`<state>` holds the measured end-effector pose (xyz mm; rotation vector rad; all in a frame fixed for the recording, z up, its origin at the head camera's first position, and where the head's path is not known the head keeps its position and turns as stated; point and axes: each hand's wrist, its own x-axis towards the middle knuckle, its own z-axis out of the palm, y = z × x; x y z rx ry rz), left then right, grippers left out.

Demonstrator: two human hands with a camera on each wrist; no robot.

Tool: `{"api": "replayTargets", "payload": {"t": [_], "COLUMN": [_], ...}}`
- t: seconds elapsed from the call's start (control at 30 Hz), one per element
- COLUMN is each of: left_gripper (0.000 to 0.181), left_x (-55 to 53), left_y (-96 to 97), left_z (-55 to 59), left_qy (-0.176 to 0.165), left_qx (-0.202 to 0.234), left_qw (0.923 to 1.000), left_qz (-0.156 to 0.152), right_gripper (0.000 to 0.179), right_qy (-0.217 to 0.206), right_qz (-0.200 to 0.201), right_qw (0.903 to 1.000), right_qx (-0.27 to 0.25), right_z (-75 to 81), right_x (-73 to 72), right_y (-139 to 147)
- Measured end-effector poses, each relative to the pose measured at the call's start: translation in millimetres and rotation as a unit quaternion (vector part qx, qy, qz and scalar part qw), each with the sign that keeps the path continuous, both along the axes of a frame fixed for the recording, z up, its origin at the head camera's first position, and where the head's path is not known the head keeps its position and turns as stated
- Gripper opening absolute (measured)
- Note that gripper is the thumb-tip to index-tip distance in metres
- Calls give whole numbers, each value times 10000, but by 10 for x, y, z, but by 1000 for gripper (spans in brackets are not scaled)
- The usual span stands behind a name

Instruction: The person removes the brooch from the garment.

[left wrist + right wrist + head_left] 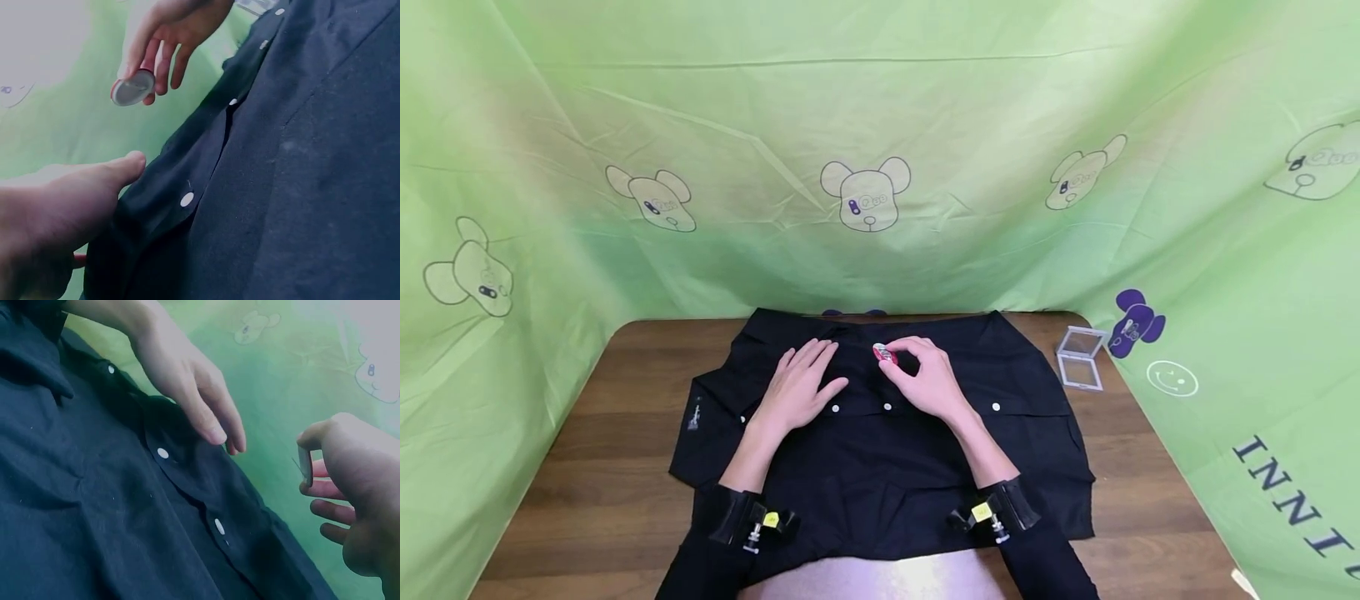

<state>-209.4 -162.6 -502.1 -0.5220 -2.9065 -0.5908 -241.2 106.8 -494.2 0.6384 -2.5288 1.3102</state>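
A dark button-up shirt (865,467) lies spread on the table, its placket with white buttons running left to right. My right hand (925,379) pinches a round pin badge (883,353) between thumb and fingers, held above the shirt. The badge's face is red and white; its silvery back (132,89) shows in the left wrist view. From that back a thin pin (295,464) stands out in the right wrist view. My left hand (797,387) is laid on the shirt, fingers straight, left of the badge.
At the back right of the wooden table (617,417) stands a small clear hinged case (1078,371), lid up. A green printed cloth (760,108) hangs around the back and sides. Each wrist wears a black camera strap.
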Motion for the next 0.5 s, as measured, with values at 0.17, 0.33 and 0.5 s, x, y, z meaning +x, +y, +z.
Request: {"api": "replayTargets", "payload": {"t": [0.17,0.33,0.5], "left_gripper": [73,71,72], "left_x": [-82,-155,-227], "left_y": [64,108,145], "left_z": [19,-7,-34], "left_qy": [-453,-923,-1176], "left_qx": [-430,-706,-895], "left_qw": [9979,9929,9887], "left_qz": [153,235,264], "right_gripper": [26,26,27], "right_qy": [-21,44,63], "right_qz": [-3,12,39], "right_qw": [10000,10000,10000], "right_qx": [94,79,45], "right_z": [-40,-39,-20], "right_x": [8,5,5], "right_y": [54,74,89]}}
